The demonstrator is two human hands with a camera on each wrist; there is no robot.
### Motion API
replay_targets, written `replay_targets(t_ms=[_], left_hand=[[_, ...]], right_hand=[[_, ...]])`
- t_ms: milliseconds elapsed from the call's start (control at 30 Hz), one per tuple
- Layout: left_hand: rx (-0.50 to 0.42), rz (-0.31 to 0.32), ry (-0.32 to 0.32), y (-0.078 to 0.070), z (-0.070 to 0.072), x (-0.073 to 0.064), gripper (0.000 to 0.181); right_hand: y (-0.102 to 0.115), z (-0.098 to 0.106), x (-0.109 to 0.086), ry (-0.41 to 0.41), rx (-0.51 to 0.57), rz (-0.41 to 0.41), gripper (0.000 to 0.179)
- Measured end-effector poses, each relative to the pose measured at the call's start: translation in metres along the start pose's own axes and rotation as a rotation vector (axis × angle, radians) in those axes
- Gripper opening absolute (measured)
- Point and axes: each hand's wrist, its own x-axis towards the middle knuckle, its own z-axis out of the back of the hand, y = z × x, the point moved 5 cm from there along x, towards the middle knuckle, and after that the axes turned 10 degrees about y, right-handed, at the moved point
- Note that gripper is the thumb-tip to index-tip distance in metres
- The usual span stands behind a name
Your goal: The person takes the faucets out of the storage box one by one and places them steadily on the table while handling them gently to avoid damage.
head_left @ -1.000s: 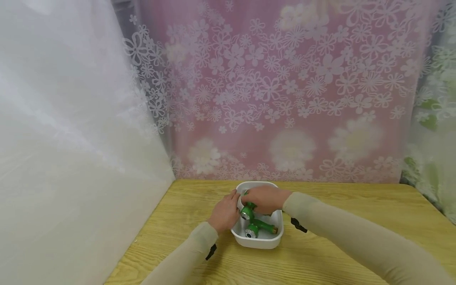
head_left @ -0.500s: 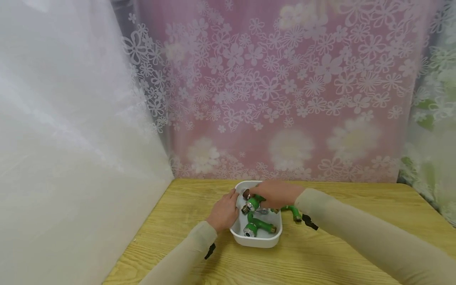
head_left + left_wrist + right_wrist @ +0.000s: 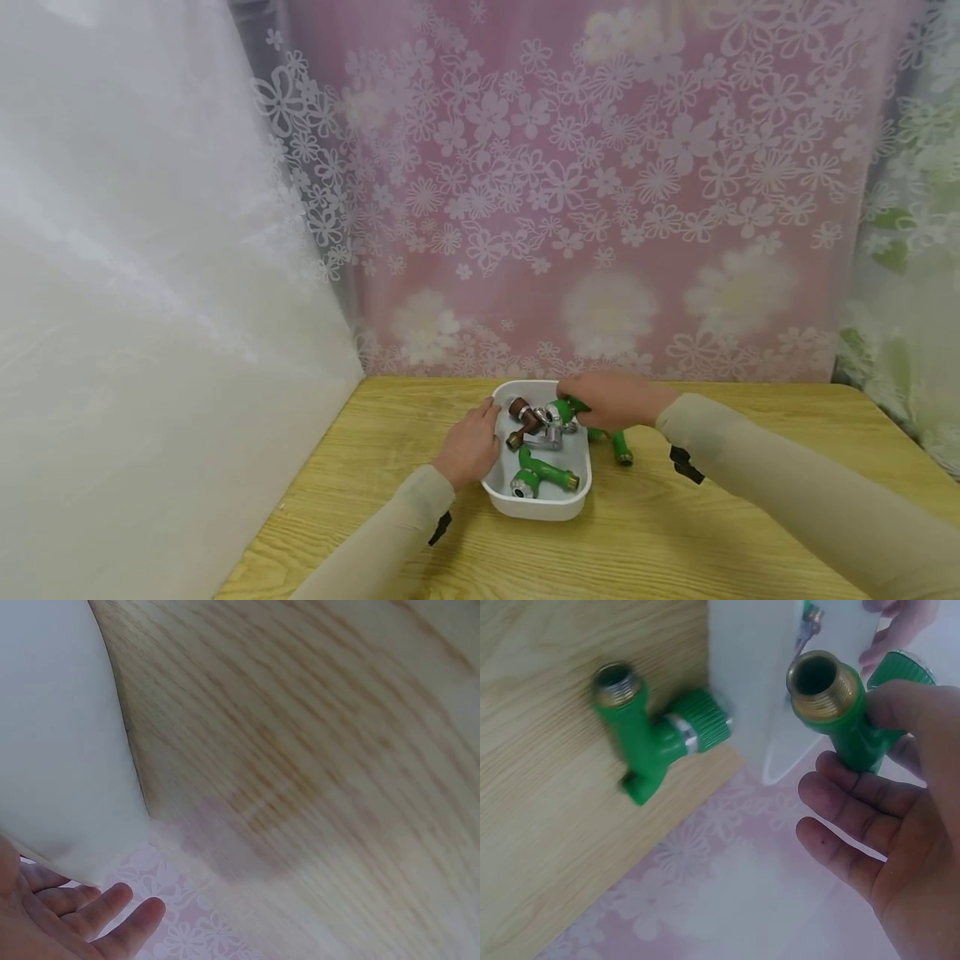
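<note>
At the basin's left side, my left hand (image 3: 468, 446) holds the rim of the white basin (image 3: 536, 510), its fingers bent over the edge. My right hand (image 3: 618, 398) pinches a green water tap (image 3: 847, 712) with a brass threaded end, over the basin's back right rim. Inside the basin lie a brown tap (image 3: 531, 419), a clear or silvery piece (image 3: 551, 440) and, toward the front, another green tap (image 3: 551, 475). Just outside the right wall, one more green tap (image 3: 641, 742) rests on the table, partly hidden by my right hand in the head view.
The wood-grain table (image 3: 675, 533) extends on both sides of the basin. A pink flowered curtain (image 3: 600, 208) hangs behind its back edge, and a white sheet (image 3: 150, 292) closes off the left.
My right hand has moved rightward from inside the basin to its right rim, carrying the green tap. The brown tap and the tap outside have come into sight. My left hand stays put.
</note>
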Motion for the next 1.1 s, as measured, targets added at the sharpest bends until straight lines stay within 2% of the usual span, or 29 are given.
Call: replay_targets(t_ms=[200, 533, 1100], left_hand=[[0.012, 0.008, 0.004, 0.001, 0.001, -0.001, 0.049], [0.016, 0.015, 0.026, 0.000, 0.002, -0.001, 0.049], [0.014, 0.012, 0.039, 0.000, -0.001, 0.000, 0.050]], right_hand=[[-0.021, -0.007, -0.009, -0.033, -0.040, -0.001, 0.036], [-0.048, -0.018, -0.030, -0.060, -0.019, -0.024, 0.027], [-0.089, -0.048, -0.047, 0.021, 0.102, -0.116, 0.021]])
